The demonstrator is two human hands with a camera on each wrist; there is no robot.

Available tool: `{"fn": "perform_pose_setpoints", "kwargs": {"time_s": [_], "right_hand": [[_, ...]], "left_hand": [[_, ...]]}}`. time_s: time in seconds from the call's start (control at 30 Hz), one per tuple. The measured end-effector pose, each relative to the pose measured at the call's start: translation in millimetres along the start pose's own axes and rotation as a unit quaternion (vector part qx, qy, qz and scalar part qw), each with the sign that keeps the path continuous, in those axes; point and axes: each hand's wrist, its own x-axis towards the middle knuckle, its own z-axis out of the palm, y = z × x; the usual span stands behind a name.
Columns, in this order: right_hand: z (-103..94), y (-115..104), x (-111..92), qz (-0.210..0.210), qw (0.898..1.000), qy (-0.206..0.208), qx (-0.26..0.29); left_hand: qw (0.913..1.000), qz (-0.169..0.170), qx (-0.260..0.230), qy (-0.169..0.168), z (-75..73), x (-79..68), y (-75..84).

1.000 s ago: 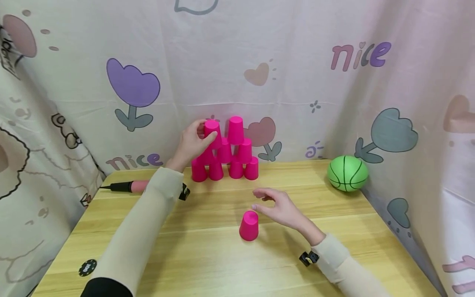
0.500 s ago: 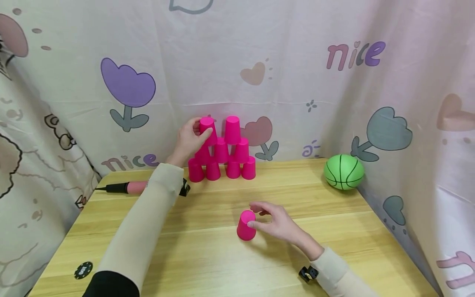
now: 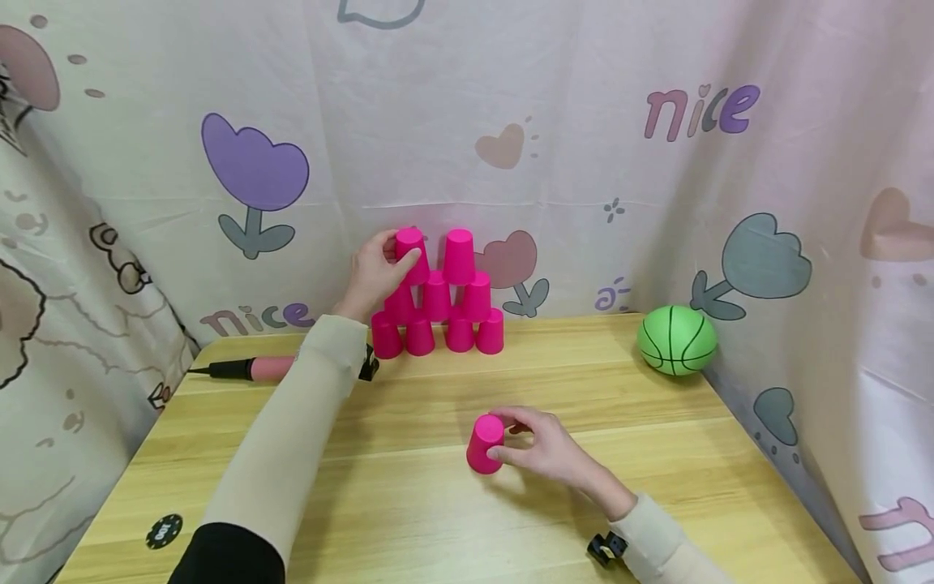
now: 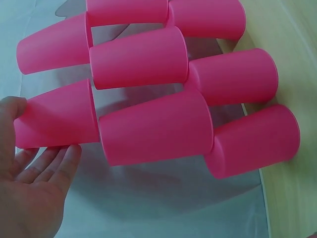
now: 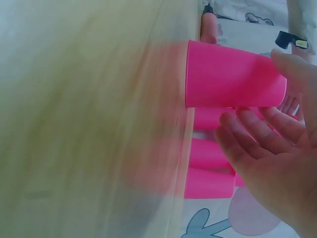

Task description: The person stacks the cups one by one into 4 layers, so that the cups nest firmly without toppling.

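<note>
Pink plastic cups stand upside down in a tiered stack against the back curtain: several at the bottom, three in the middle, two on top. My left hand (image 3: 370, 277) grips the left top-row cup (image 4: 59, 116), thumb on one side and fingers on the other; this cup sits over the middle tier. The other top cup (image 3: 459, 258) stands to its right with a gap between them. Nearer the front, a single upside-down pink cup (image 3: 481, 444) stands on the table. My right hand (image 3: 546, 448) holds it near its upper end between thumb and fingers.
The wooden table (image 3: 409, 519) meets a printed curtain (image 3: 379, 122) at the back. A green ball (image 3: 677, 340) sits at the right rear. A pink and black pump-like tool (image 3: 255, 369) lies at the left, a black chip (image 3: 164, 531) at the front left.
My right hand has come down from above the single cup and taken hold of it. The left hand stays on the left top cup, and the stack looks the same.
</note>
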Motion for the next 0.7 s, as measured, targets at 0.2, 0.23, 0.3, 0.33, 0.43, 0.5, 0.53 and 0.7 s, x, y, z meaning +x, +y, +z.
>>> {"fn": "perform_pose_setpoints", "kwargs": {"time_s": [0.2,0.23,0.3,0.33,0.43,0.5,0.53,0.7], "right_hand": [[-2.1,0.2,-1.9,0.013,1.0,-0.008,0.008],[-2.3,0.3,-2.0,0.014,1.0,-0.009,0.007],[-2.6,0.7,-2.2,0.016,1.0,-0.011,0.005],[-2.8,0.8,-2.3,0.017,1.0,-0.012,0.003],[-3.3,0.5,-2.6,0.021,1.0,-0.014,0.001],[-3.6,0.3,-2.7,0.022,1.0,-0.014,0.001],[-3.7,0.1,-2.7,0.021,1.0,-0.014,0.002],[-3.3,0.5,-2.7,0.018,1.0,-0.013,0.002]], "left_hand": [[1.0,0.001,0.004,-0.007,1.3,1.6,0.7],[1.0,0.0,0.004,-0.008,1.4,1.8,1.1],[0.9999,-0.006,0.006,-0.011,1.9,1.6,2.1],[0.9999,-0.009,0.007,-0.012,2.0,1.4,2.6],[0.9997,-0.015,0.01,-0.014,2.4,0.9,4.1],[0.9997,-0.015,0.012,-0.014,2.7,0.8,4.8],[0.9997,-0.016,0.013,-0.015,2.8,1.0,5.1],[0.9994,-0.019,0.019,-0.019,3.4,2.3,5.6]]}}
